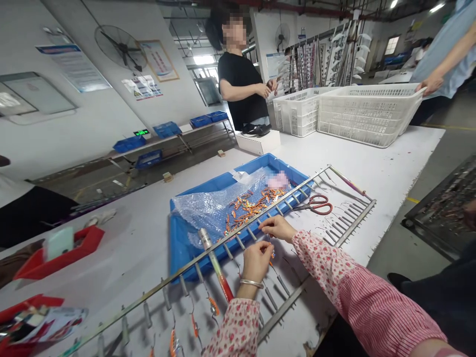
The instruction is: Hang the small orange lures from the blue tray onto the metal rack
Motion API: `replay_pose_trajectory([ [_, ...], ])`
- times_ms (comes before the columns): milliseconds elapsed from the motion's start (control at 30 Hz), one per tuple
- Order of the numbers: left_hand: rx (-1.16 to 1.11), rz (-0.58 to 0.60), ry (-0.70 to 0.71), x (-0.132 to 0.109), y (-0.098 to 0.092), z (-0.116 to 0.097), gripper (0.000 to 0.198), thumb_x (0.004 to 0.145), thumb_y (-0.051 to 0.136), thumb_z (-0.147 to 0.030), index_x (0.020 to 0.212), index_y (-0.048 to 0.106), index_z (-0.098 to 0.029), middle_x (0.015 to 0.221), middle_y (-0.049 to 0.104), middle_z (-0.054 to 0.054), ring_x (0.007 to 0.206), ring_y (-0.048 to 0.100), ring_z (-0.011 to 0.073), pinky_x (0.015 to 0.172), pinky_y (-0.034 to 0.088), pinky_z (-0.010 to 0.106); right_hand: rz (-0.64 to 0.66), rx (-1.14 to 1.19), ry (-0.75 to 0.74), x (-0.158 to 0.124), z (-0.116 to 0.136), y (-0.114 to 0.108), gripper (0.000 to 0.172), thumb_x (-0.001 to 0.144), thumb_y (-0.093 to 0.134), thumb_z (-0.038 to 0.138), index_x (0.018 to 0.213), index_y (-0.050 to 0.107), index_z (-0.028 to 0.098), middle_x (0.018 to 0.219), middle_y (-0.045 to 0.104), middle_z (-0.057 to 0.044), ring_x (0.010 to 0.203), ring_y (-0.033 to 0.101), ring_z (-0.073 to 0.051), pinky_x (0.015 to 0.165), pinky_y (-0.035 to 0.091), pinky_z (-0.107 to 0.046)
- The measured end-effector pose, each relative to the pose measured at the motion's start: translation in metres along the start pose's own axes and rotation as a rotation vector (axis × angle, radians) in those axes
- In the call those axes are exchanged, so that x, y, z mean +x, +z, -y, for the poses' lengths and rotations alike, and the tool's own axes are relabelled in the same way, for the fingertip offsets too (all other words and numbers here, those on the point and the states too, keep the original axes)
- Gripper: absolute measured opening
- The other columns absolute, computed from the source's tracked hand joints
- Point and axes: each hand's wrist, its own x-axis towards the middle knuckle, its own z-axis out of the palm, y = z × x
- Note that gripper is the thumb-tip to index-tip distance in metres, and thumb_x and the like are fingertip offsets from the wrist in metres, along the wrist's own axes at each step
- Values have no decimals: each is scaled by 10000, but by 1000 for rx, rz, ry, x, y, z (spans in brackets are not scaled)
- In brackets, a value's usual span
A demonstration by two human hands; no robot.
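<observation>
My left hand [256, 263], with a bangle on the wrist, is closed in a pinch at a small orange and silver fishing lure [272, 254] below the rack's bar. Just above and right of it, my right hand [278, 229] has its fingertips pinched together close to the bar; what they grip is hidden. The metal hanging rack [178, 272] lies slantwise under both hands, its rows of pegs ending in thin wire hooks. Several orange lures [195, 325] hang along its near left part. Many loose orange lures [245, 210] lie on bubble wrap [204, 201] in a blue tray [179, 248].
Red-handled scissors [320, 204] lie right of the tray. White baskets [357, 119] and a white box [258, 143] stand farther back. Red bins [92, 243] sit at the left. A person in black [241, 79] stands across the table; another person's hand [431, 84] holds a basket.
</observation>
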Motion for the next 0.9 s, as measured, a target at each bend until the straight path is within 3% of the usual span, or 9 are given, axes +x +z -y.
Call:
replay_pose_trajectory([
  [100,-30,-55,-51,1,-1,1,241,733,521,-341,711,683,-164,684,687,34,633,597,161,632,404,255,15,32,12,0,2,-1,185,689,598,205,834,696,143,531,543,19,446,465,-76,422,365,-179],
  [633,-10,-52,-26,1,0,2,248,743,516,-354,690,672,-169,646,673,25,611,583,155,618,383,250,-5,-7,28,-2,5,2,185,697,581,175,838,696,142,516,540,23,454,474,-80,441,373,-175],
  [767,26,-31,5,0,0,3,255,752,502,-350,708,676,-170,658,675,19,578,560,142,601,370,249,13,-177,-42,-9,16,0,210,763,547,204,911,687,156,578,596,5,487,523,-95,508,402,-194],
  [900,12,38,17,1,-3,4,260,757,486,-331,741,687,-168,713,690,31,640,584,155,627,376,249,-59,-597,-229,-45,29,-14,250,848,471,271,862,691,153,705,657,-60,624,587,-138,636,406,-236],
])
